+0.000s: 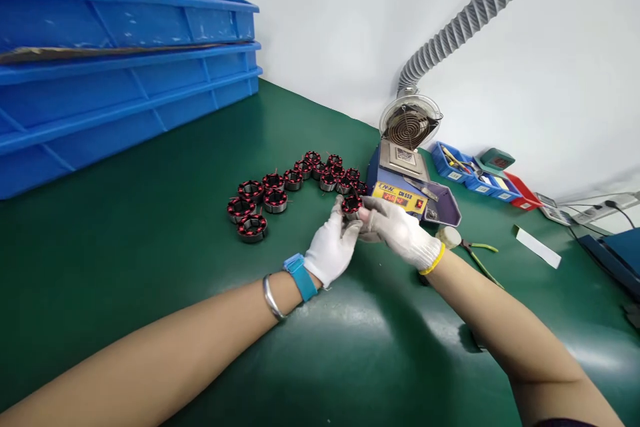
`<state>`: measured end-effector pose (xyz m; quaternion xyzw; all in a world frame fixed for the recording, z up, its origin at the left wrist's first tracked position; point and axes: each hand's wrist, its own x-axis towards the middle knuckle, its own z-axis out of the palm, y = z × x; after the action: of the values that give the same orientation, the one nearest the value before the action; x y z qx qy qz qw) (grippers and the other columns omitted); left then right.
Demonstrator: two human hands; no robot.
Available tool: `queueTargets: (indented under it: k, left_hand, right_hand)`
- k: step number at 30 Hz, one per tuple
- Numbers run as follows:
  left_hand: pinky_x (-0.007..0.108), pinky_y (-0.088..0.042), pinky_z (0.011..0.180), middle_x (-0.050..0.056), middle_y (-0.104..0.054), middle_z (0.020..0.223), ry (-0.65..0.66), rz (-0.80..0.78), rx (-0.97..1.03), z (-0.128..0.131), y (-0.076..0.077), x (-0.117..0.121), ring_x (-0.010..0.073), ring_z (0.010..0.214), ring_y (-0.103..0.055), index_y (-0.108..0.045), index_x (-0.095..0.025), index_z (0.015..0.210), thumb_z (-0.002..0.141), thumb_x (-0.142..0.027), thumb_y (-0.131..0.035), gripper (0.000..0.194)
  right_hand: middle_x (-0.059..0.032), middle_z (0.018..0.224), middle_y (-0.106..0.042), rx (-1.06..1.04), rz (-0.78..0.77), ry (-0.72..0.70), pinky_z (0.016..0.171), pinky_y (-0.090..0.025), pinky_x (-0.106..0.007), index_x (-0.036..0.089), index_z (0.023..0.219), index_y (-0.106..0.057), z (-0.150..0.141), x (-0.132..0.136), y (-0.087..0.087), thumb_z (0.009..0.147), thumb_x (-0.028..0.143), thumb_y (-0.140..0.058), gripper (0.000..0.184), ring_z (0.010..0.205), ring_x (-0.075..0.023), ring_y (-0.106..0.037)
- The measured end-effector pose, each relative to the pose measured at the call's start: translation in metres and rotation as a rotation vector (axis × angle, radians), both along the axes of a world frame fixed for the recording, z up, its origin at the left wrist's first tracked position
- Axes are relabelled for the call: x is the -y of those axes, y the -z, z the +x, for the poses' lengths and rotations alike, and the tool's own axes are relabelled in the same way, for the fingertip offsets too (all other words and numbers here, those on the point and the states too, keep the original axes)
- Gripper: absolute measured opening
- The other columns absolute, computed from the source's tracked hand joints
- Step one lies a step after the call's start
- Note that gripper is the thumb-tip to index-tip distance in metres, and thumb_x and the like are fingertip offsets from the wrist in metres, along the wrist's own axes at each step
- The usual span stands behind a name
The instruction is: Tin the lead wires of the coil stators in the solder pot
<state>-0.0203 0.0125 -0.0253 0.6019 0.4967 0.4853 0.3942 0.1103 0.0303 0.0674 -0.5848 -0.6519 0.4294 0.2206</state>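
Between my two gloved hands is a ring-shaped motor stator point(352, 205) with red copper windings and a dark metal outer ring. My left hand point(334, 245), in a white glove with a teal strap at the wrist, is closed on its left and near side. From the right, my right hand point(395, 227), in a white glove with a yellow cuff, grips the same stator; a bare fingertip shows. Just beyond the hands stand several like stators point(336, 177). More of them point(253, 228) sit on the green table to the left, some with thin wire ends sticking up.
Behind my right hand stands a solder pot point(400, 195) with a lit display, under a fume hood point(410, 127) with a grey hose. Green-handled pliers point(477, 257) and a round white container point(449, 237) lie right. Stacked blue crates point(150, 93) stand left, small tool bins point(453, 163) at the back right.
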Motion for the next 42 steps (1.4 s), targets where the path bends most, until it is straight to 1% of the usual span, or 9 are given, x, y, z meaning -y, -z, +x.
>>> queueTargets:
  k: [2, 4, 7, 10, 14, 19, 28, 38, 42]
  left_hand:
    - [0.037, -0.049, 0.095, 0.015, -0.063, 0.125, 0.023, 0.036, -0.006, 0.000, 0.000, 0.000, 0.0260, 0.113, -0.062, -0.029, -0.012, 0.146, 0.089, -0.036, -0.049, 0.065]
    - [0.037, -0.050, 0.094, 0.015, -0.063, 0.124, 0.080, 0.030, -0.010, 0.002, -0.002, 0.002, 0.0262, 0.112, -0.062, -0.029, -0.012, 0.147, 0.088, -0.038, -0.050, 0.068]
    - [0.035, -0.054, 0.085, 0.014, -0.067, 0.117, 0.160, -0.044, -0.040, 0.005, -0.008, 0.007, 0.0251, 0.099, -0.067, -0.021, -0.014, 0.150, 0.080, -0.046, -0.063, 0.088]
    - [0.036, -0.054, 0.087, 0.014, -0.054, 0.137, 0.201, -0.045, -0.090, 0.006, -0.012, 0.009, 0.0248, 0.104, -0.065, -0.015, -0.017, 0.152, 0.071, -0.049, -0.071, 0.104]
    - [0.038, -0.053, 0.090, 0.013, -0.043, 0.147, 0.250, -0.050, -0.120, 0.007, -0.013, 0.007, 0.0249, 0.109, -0.062, -0.017, -0.018, 0.152, 0.073, -0.049, -0.069, 0.099]
    - [0.040, -0.053, 0.090, 0.013, -0.046, 0.145, 0.278, -0.050, -0.122, 0.006, -0.010, 0.004, 0.0244, 0.107, -0.062, -0.023, -0.020, 0.150, 0.076, -0.048, -0.066, 0.090]
    - [0.039, -0.053, 0.089, 0.011, -0.050, 0.142, 0.298, -0.051, -0.122, 0.005, -0.008, 0.002, 0.0233, 0.105, -0.063, -0.027, -0.023, 0.149, 0.077, -0.046, -0.065, 0.084]
    - [0.039, -0.053, 0.090, 0.011, -0.050, 0.141, 0.301, -0.058, -0.134, 0.005, -0.011, 0.002, 0.0238, 0.105, -0.063, -0.029, -0.023, 0.148, 0.078, -0.045, -0.064, 0.081]
    - [0.038, -0.053, 0.089, 0.011, -0.051, 0.141, 0.296, -0.040, -0.144, 0.006, -0.009, 0.002, 0.0235, 0.105, -0.063, -0.029, -0.023, 0.148, 0.078, -0.045, -0.064, 0.081]
  right_hand:
    - [-0.0026, 0.079, -0.070, -0.146, -0.105, 0.041, 0.066, -0.059, -0.030, 0.021, 0.100, -0.063, 0.004, -0.003, -0.001, 0.079, 0.051, -0.066, 0.037, 0.070, -0.0181, -0.068]
    - [-0.0023, 0.070, -0.067, -0.149, -0.146, 0.055, 0.060, -0.058, -0.027, 0.018, 0.084, -0.063, 0.009, -0.008, -0.003, 0.074, 0.047, -0.073, 0.031, 0.062, -0.0163, -0.066]
    - [-0.0027, 0.072, -0.068, -0.104, -0.142, 0.054, 0.057, -0.057, -0.025, 0.018, 0.087, -0.064, 0.021, -0.021, -0.007, 0.070, 0.034, -0.076, 0.026, 0.061, -0.0149, -0.065]
    - [-0.0044, 0.089, -0.071, 0.047, 0.072, 0.188, 0.069, -0.058, -0.028, 0.019, 0.107, -0.063, 0.042, -0.046, -0.020, 0.071, 0.030, -0.074, 0.039, 0.073, -0.0155, -0.067]
    - [-0.0065, 0.108, -0.069, 0.323, 0.518, 0.390, 0.090, -0.052, -0.033, 0.017, 0.119, -0.060, 0.076, -0.095, -0.042, 0.073, 0.035, -0.071, 0.051, 0.096, -0.0183, -0.066]
    - [-0.0064, 0.108, -0.069, 0.556, 0.651, 0.427, 0.093, -0.049, -0.036, 0.019, 0.119, -0.060, 0.092, -0.137, -0.049, 0.075, 0.037, -0.065, 0.047, 0.102, -0.0231, -0.064]
    - [-0.0064, 0.111, -0.068, 0.725, 0.664, 0.387, 0.091, -0.049, -0.040, 0.024, 0.119, -0.059, 0.088, -0.147, -0.032, 0.077, 0.042, -0.060, 0.046, 0.104, -0.0257, -0.062]
    - [-0.0059, 0.109, -0.068, 0.705, 0.706, 0.369, 0.090, -0.050, -0.039, 0.024, 0.119, -0.058, 0.091, -0.148, -0.043, 0.078, 0.039, -0.059, 0.044, 0.103, -0.0259, -0.062]
    - [-0.0064, 0.112, -0.067, 0.743, 0.681, 0.372, 0.090, -0.049, -0.043, 0.026, 0.120, -0.057, 0.091, -0.146, -0.040, 0.077, 0.038, -0.059, 0.045, 0.104, -0.0278, -0.061]
